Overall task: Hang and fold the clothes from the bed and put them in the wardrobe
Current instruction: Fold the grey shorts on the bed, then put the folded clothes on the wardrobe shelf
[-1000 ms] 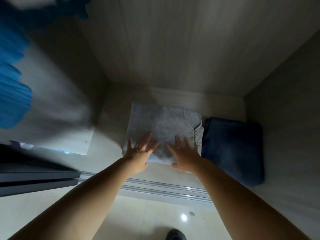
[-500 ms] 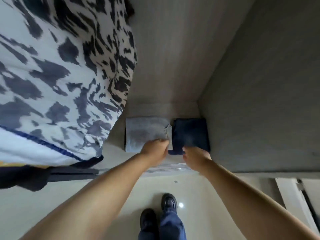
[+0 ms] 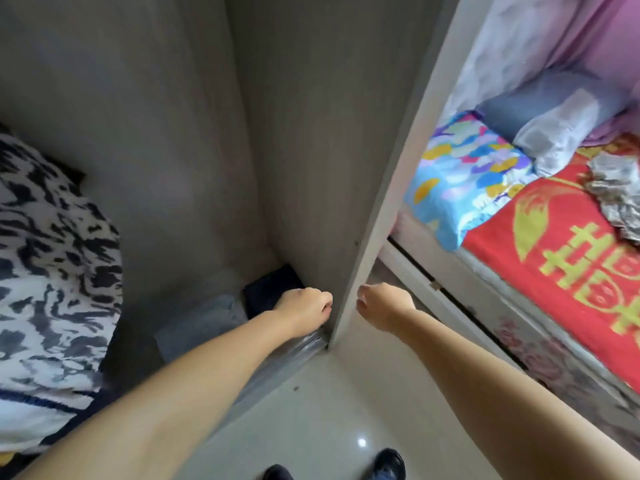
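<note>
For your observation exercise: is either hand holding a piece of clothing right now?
No. The left hand and right hand hang loosely curled, holding nothing, above the folded jeans.

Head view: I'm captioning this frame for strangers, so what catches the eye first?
The red bedspread with yellow characters blazes at right, beside a bright blue floral pillow. At left hangs a black-and-white patterned garment. Two bare forearms reach toward the wardrobe's edge panel.

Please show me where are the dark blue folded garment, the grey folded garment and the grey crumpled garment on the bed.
dark blue folded garment point(image 3: 266, 292): head view, its top face.
grey folded garment point(image 3: 204, 322): head view, its middle.
grey crumpled garment point(image 3: 618, 192): head view, its middle folds.
</note>
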A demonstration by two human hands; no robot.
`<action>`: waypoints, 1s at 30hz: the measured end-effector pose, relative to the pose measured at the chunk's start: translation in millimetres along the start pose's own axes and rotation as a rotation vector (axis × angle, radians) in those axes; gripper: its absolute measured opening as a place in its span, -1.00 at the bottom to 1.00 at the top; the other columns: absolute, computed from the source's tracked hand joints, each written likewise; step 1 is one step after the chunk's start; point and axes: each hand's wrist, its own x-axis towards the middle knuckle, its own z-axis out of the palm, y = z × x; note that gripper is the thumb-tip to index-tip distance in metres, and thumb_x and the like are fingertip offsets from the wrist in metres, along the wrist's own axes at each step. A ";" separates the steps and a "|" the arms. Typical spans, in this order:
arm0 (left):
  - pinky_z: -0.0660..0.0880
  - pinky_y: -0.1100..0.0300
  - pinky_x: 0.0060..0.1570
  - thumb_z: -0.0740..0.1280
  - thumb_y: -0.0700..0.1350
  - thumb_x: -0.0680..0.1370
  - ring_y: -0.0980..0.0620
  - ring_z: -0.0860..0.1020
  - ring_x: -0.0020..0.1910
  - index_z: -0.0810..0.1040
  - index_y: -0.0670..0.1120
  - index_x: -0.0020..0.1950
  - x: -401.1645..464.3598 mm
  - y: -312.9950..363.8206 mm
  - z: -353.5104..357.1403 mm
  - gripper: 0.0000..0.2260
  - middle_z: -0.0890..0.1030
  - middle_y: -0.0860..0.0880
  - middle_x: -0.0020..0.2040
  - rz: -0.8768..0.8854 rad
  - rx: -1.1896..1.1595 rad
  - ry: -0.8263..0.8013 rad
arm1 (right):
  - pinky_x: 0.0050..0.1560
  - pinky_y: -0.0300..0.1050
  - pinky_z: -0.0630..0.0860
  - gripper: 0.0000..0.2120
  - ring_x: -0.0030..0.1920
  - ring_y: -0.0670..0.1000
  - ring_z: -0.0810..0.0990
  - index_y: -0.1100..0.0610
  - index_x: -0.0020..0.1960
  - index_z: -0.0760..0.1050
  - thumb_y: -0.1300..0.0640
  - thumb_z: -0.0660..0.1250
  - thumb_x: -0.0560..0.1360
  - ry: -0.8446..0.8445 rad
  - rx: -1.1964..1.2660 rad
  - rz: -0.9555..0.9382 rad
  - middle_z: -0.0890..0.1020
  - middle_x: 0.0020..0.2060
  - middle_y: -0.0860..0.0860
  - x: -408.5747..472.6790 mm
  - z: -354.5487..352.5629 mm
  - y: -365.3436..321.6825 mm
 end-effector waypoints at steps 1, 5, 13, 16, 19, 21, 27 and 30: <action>0.46 0.07 -0.11 0.11 -0.06 0.60 -0.15 0.54 0.00 0.51 -0.06 0.07 10.1 20.9 -5.5 -0.79 0.60 -0.06 0.04 0.049 0.018 0.000 | -0.19 -0.13 0.35 -0.74 0.05 0.18 0.59 0.10 0.10 0.48 0.03 0.09 0.58 0.010 0.010 0.043 0.61 0.07 0.10 -11.8 -6.2 20.7; 0.47 0.06 -0.04 0.12 -0.04 0.60 -0.15 0.54 0.05 0.51 -0.05 0.12 50.8 107.0 -28.2 -0.78 0.60 -0.06 0.10 0.238 0.071 0.006 | -0.14 -0.09 0.38 -0.74 0.07 0.17 0.59 0.09 0.12 0.50 0.07 0.10 0.57 0.054 0.051 0.216 0.61 0.08 0.10 -60.1 -26.0 107.4; 0.45 0.05 0.01 0.15 -0.01 0.60 -0.13 0.54 0.14 0.52 -0.05 0.15 140.1 317.7 -37.3 -0.77 0.59 -0.10 0.15 0.460 0.216 -0.001 | -0.04 0.01 0.54 -0.74 0.07 0.13 0.58 0.13 0.19 0.48 0.07 0.12 0.61 0.060 0.094 0.440 0.60 0.08 0.07 -180.0 -38.9 306.8; 0.46 0.05 0.00 0.15 -0.01 0.60 -0.13 0.54 0.11 0.51 -0.03 0.13 165.6 405.7 -26.7 -0.78 0.60 -0.08 0.12 0.504 0.159 -0.009 | -0.09 -0.01 0.59 -0.72 0.00 0.11 0.60 0.17 0.16 0.50 0.08 0.07 0.64 0.049 0.096 0.530 0.61 0.05 0.07 -225.1 -36.0 389.6; 0.44 0.09 -0.05 0.15 0.00 0.61 -0.12 0.55 0.10 0.52 -0.03 0.17 179.8 480.0 -8.2 -0.76 0.60 -0.06 0.14 0.564 0.120 -0.040 | -0.17 -0.07 0.55 -0.71 -0.05 0.11 0.60 0.17 0.10 0.53 0.10 0.06 0.63 0.030 0.147 0.639 0.63 0.00 0.07 -263.5 -29.6 459.4; 0.42 0.11 -0.13 0.14 0.00 0.62 -0.10 0.55 0.06 0.52 -0.02 0.17 191.3 515.7 2.7 -0.76 0.61 -0.05 0.11 0.610 0.154 -0.071 | -0.17 -0.07 0.54 -0.72 -0.13 0.09 0.56 0.17 0.03 0.53 0.11 0.07 0.63 0.007 0.166 0.674 0.61 -0.07 0.05 -278.4 -23.5 495.3; 0.48 0.09 -0.17 0.13 -0.03 0.63 -0.07 0.57 -0.05 0.54 -0.05 0.16 252.7 588.0 22.4 -0.75 0.62 -0.04 0.05 0.673 0.224 -0.173 | -0.25 -0.13 0.41 -0.69 -0.24 0.07 0.43 0.10 -0.32 0.29 0.15 0.05 0.60 0.003 0.287 0.737 0.42 -0.33 -0.03 -286.6 -2.3 568.8; 0.43 0.15 -0.29 0.13 -0.05 0.63 -0.04 0.56 -0.13 0.53 -0.07 0.19 298.7 624.9 32.8 -0.75 0.62 -0.05 0.04 0.688 0.232 -0.224 | -0.23 -0.12 0.40 -0.67 -0.23 0.08 0.42 0.08 -0.35 0.25 0.15 0.03 0.60 -0.018 0.326 0.783 0.39 -0.35 -0.03 -279.8 3.8 614.5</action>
